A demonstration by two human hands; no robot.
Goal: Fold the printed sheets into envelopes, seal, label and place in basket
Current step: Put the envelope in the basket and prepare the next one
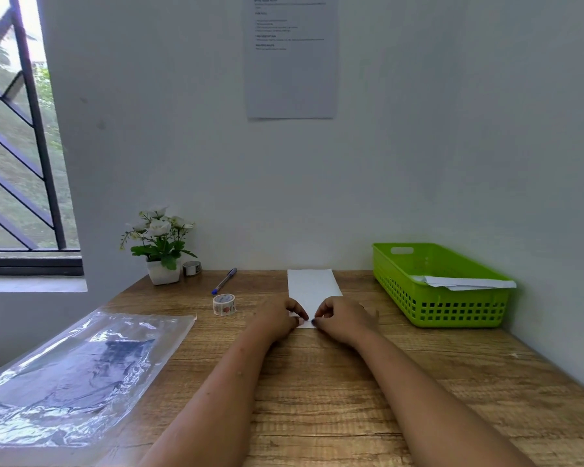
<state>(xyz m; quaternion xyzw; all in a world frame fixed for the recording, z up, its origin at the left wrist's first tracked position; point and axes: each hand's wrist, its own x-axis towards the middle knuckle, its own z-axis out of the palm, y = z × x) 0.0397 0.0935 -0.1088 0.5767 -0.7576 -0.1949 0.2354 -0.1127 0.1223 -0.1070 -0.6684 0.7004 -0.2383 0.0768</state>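
Head view. Both forearms come in from the near edge over the wooden worktop [317, 382]. The left hand [279, 318] and right hand [343, 318] meet at the near end of a white sheet [312, 284]. It lies mid-worktop with its long side running toward the far wall.

Fingers [299, 313] on both hands are curled. The left thumb and fingertip pinch the sheet's near edge, and the right hand pinches the same edge just beside it. The hands are almost touching. I can't tell if that edge is lifted or pressed flat, since the fingers cover it.

A green basket [452, 311] sits on the right against the wall, apart from the sheet. White folded paper [466, 283] lies inside, one end over the right rim.

Left of the sheet:
- A patterned tape roll [224, 304] is near the left hand.
- A pen [224, 281] lies slanted, farther back.
- A potted plant [161, 241] with white flowers stands at the far left corner.
- A small second roll [192, 267] is just right of the pot.

At near left, a clear plastic sleeve [71, 372] lies flat with something dark inside.

On the far wall, a printed page [292, 62] hangs above the sheet, text too small to read. A barred window [14, 146] is at far left.
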